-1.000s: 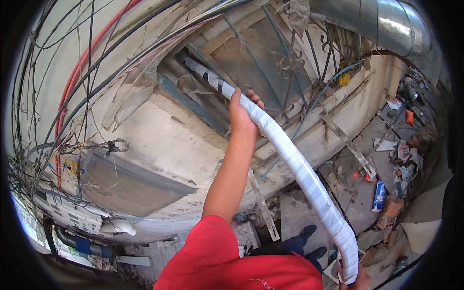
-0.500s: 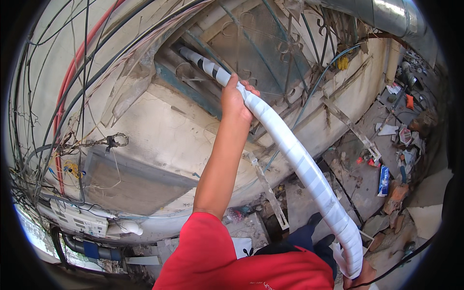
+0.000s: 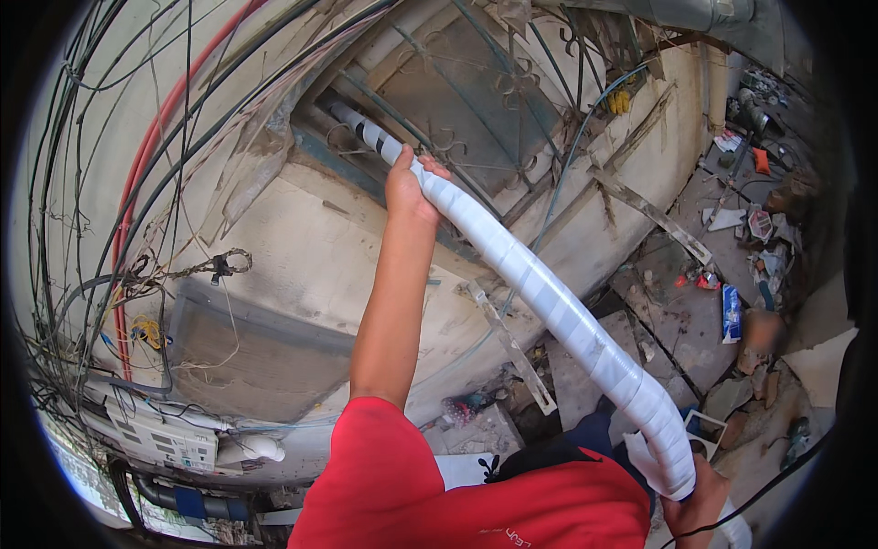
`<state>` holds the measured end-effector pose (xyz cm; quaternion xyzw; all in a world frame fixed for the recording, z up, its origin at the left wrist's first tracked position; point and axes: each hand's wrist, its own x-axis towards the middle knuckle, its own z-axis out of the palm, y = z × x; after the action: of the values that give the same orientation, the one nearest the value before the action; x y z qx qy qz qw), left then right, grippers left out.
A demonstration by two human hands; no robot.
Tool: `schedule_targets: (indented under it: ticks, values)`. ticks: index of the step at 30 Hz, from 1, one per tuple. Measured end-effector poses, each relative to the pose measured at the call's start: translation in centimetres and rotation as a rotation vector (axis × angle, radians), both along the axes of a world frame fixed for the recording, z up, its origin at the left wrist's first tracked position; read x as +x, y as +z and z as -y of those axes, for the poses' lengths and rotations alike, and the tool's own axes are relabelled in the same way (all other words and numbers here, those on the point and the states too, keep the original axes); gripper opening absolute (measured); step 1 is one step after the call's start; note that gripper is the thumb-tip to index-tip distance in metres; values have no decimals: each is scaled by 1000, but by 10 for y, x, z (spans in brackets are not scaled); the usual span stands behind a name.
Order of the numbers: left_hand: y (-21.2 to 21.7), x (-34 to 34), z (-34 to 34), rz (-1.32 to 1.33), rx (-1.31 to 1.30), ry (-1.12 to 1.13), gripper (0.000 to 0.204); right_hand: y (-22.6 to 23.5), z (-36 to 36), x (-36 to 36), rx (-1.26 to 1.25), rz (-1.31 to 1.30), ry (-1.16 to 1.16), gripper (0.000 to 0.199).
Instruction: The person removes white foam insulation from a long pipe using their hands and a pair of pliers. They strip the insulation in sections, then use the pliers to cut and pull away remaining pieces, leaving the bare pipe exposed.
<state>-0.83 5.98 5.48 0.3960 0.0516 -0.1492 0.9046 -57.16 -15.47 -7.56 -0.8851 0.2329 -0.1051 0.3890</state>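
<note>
A long pipe bundle wrapped in white tape (image 3: 540,284) slants from the barred window down to my right side, bending near its lower end. My left hand (image 3: 413,188) is closed round its upper part, thumb on the near side and fingertips showing over the far side. Above that hand, dark patches show between the turns of tape, and the bundle's upper end passes into the window opening. At the lower bend my right hand (image 3: 700,499) grips the bundle, its fingers partly hidden. A loose white flap of wrapping hangs beside this bend, and more white wrapping shows beyond the hand.
Metal window bars (image 3: 494,101) and two metal brackets, one an upper bracket (image 3: 654,215) and one a lower bracket (image 3: 512,348), jut from the wall. Black and red cables (image 3: 137,183) hang at left. Rubble and litter (image 3: 754,247) cover the ground at right; a large duct (image 3: 704,11) crosses above.
My left hand and the bundle have shifted slightly left in view. The right hand has come further into view at the lower bend, with more white wrapping visible past it.
</note>
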Motion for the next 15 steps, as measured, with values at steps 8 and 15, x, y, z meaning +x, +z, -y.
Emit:
schedule_targets:
  ticks: [8, 15]
  values:
    - [-7, 21, 47, 78, 273, 200, 32, -10, 41, 30, 7, 7, -84, 40]
    - [-48, -22, 50, 281, 522, 276, 28, -70, 58, 31, 18, -370, 202, 63]
